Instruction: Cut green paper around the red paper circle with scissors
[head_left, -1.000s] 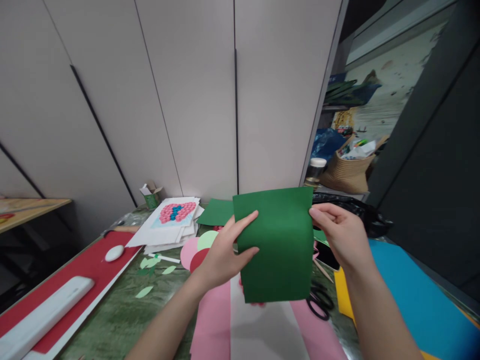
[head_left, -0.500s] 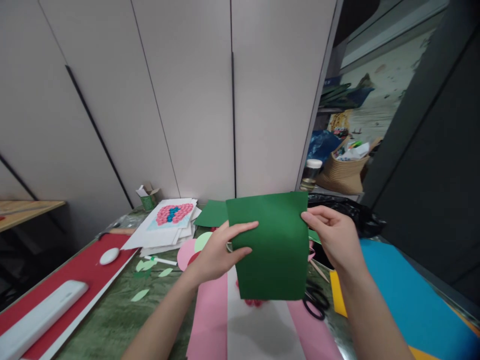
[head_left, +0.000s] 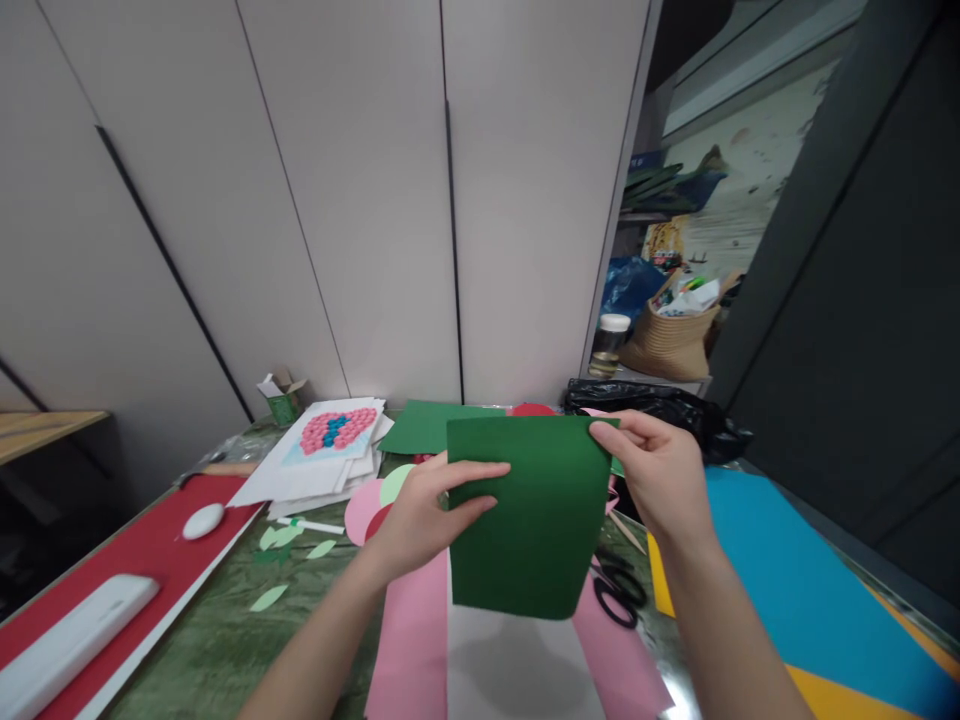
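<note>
A dark green sheet [head_left: 532,540] is held upright in front of me, above the pink paper [head_left: 416,640] and the white strip [head_left: 517,670]. My left hand [head_left: 439,505] grips its left edge, thumb and forefinger lying across the near face and the other fingers hidden behind. The top right corner is pinched between the thumb and fingers of my right hand [head_left: 652,465]. Black scissors [head_left: 621,590] lie just right of the sheet. Pale green leaf cutouts [head_left: 270,598] are on the table to the left.
A red board [head_left: 135,550] carries a white device [head_left: 90,630] and a white oval object [head_left: 203,521] at left. Stacked papers [head_left: 322,480] stand behind. Blue paper [head_left: 802,570] covers the right side, near a black bag [head_left: 667,410]. Cabinets rise at the back.
The green sheet has dropped slightly, and its lower edge now curves, with the bottom right corner shifted left. Both hands keep their hold. The whole view has moved a little.
</note>
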